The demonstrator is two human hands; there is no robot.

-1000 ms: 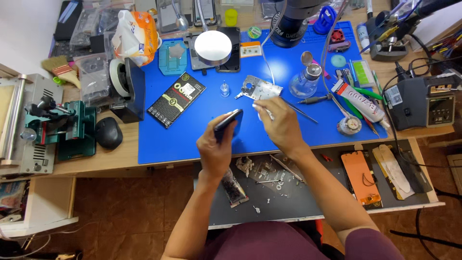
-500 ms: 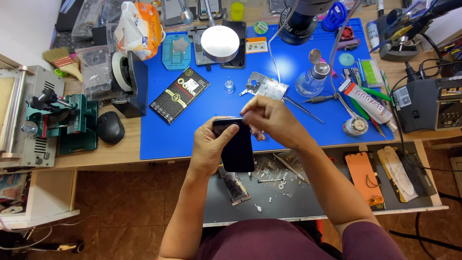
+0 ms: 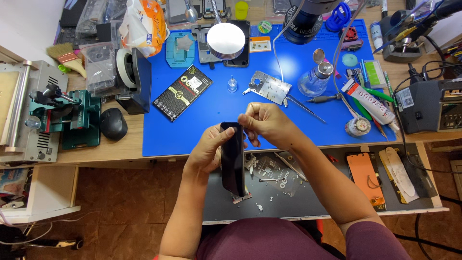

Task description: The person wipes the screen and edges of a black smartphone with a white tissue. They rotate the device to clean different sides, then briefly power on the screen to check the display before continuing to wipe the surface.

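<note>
- Left hand is wrapped around one dark phone, thumb laid across its upper face, holding it up on edge — it sits over the front edge of the blue mat, above the pull-out tray.
- Right hand is pinched closed at the top end of that same phone, fingertips bunched tight together. Can't tell if there's anything tiny between them.
- On the mat I count one black flat box with gold print to the left, one small clear vial, and one bare metal phone frame just beyond the hands.
- One glass bottle with a metal cap stands right of the frame, and one white glue tube lies further right.
- One round silver disc on a dark base at the back, and one black microscope head next to it.
- Off the mat on the left: one black mouse and one green clamp fixture (well apart from the hands).
- In the tray: one orange phone-shaped piece on the right — plus scraps and bits of film under the phone, too jumbled to count.
</note>
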